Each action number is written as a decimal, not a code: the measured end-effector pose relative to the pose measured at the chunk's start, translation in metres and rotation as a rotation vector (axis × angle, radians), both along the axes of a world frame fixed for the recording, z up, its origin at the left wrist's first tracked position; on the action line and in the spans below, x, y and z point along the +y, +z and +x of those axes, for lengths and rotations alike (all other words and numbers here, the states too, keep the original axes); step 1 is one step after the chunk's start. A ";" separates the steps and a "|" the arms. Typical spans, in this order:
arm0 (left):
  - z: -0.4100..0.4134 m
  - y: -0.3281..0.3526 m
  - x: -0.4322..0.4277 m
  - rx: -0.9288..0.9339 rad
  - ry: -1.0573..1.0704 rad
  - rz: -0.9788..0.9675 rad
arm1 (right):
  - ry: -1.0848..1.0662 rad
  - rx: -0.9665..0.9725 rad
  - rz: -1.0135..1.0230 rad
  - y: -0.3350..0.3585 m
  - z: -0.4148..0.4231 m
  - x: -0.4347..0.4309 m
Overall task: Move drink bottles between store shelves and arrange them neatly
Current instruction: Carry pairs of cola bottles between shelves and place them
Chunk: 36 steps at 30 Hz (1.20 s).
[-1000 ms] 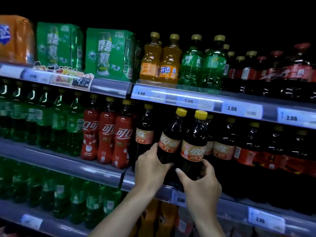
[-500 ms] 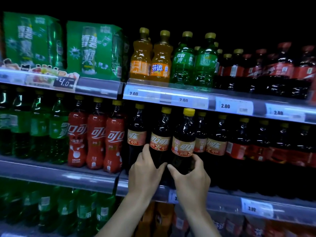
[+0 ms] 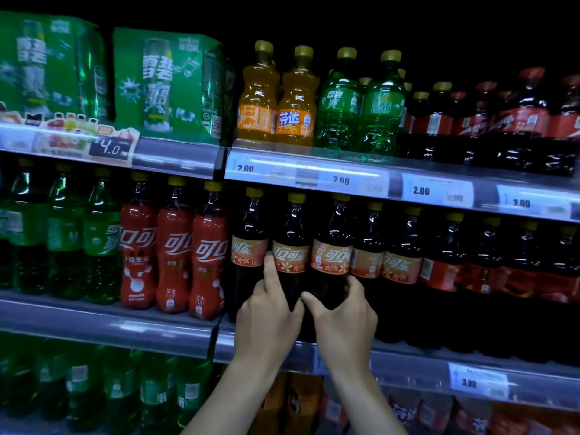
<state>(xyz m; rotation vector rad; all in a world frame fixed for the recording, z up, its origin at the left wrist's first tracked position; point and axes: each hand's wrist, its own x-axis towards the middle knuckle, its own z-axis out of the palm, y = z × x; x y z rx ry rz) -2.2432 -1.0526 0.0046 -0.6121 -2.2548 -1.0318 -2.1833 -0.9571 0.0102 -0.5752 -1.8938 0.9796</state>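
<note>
Here, two glossy, dark cola bottles stand upright side by side on the middle shelf, near the centre of the view; each is smooth plastic with a narrow neck, a yellow screw cap and a peach label band printed with small blossoms. The left hand grips the first cola bottle low on its body, fingers curled round it, one finger lying up along the label's 9 o'clock edge; the right hand wraps thumb and fingers round the lower body of the second cola bottle, its thumb tip just beside the left hand.

At 9 o'clock of the held pair stand three red-sleeved bottles, then translucent green bottles; at 3 o'clock the row runs on in dark cola bottles, blurred towards the edge. At 12 o'clock the upper shelf carries two waisted orange soda bottles and pebbled green soda bottles; at 10 o'clock sit green film-wrapped multipacks. The shelf edges are shiny clear strips holding white price tags marked 2.00.
</note>
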 end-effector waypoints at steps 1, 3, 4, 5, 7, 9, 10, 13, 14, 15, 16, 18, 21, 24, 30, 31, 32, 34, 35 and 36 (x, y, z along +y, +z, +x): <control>0.001 -0.001 0.000 0.000 -0.004 -0.002 | -0.005 -0.004 0.006 0.000 0.000 0.000; 0.003 -0.002 0.000 0.001 -0.010 -0.004 | -0.024 -0.018 0.023 -0.001 -0.001 0.000; 0.003 -0.002 0.000 0.001 -0.010 -0.002 | -0.039 -0.032 0.033 -0.002 -0.002 0.000; 0.002 -0.001 0.000 0.000 -0.007 -0.003 | -0.049 -0.043 0.051 -0.002 -0.002 0.000; 0.001 0.000 -0.001 -0.009 0.007 -0.019 | -0.043 -0.061 0.074 -0.003 -0.002 0.001; -0.001 0.002 -0.003 -0.019 0.024 -0.032 | -0.015 -0.073 0.065 -0.003 -0.001 0.002; -0.001 0.003 -0.004 -0.018 0.031 -0.036 | -0.004 -0.076 0.058 -0.003 -0.001 0.002; -0.004 0.004 -0.007 -0.007 0.040 -0.062 | 0.007 -0.063 0.056 -0.004 -0.005 0.001; -0.004 0.003 -0.007 -0.003 0.037 -0.074 | -0.004 -0.062 0.054 -0.004 -0.007 -0.001; -0.004 0.002 -0.008 0.005 0.034 -0.085 | -0.017 -0.054 0.056 -0.004 -0.008 -0.002; -0.004 0.001 -0.008 0.013 0.031 -0.096 | -0.033 -0.050 0.049 -0.005 -0.010 -0.002; -0.005 -0.002 -0.009 0.037 0.027 -0.110 | -0.054 -0.043 0.039 -0.006 -0.011 -0.004; -0.004 -0.003 -0.011 0.046 0.018 -0.094 | -0.064 -0.054 0.043 -0.010 -0.012 -0.007; -0.003 -0.003 -0.012 0.065 0.013 -0.085 | -0.077 -0.067 0.050 -0.013 -0.011 -0.010; -0.006 -0.007 -0.013 0.121 0.020 -0.112 | -0.066 -0.131 0.161 -0.019 -0.008 -0.012; -0.007 -0.008 -0.013 0.135 0.018 -0.110 | -0.058 -0.138 0.166 -0.020 -0.007 -0.013; -0.008 -0.010 -0.013 0.149 0.014 -0.107 | -0.049 -0.142 0.167 -0.022 -0.006 -0.014; -0.008 -0.013 -0.012 0.170 0.013 -0.101 | -0.037 -0.147 0.173 -0.025 -0.005 -0.014; -0.009 -0.016 -0.012 0.182 0.015 -0.094 | -0.032 -0.147 0.176 -0.025 -0.005 -0.014; -0.010 -0.020 -0.012 0.195 0.010 -0.082 | -0.026 -0.149 0.172 -0.025 -0.004 -0.013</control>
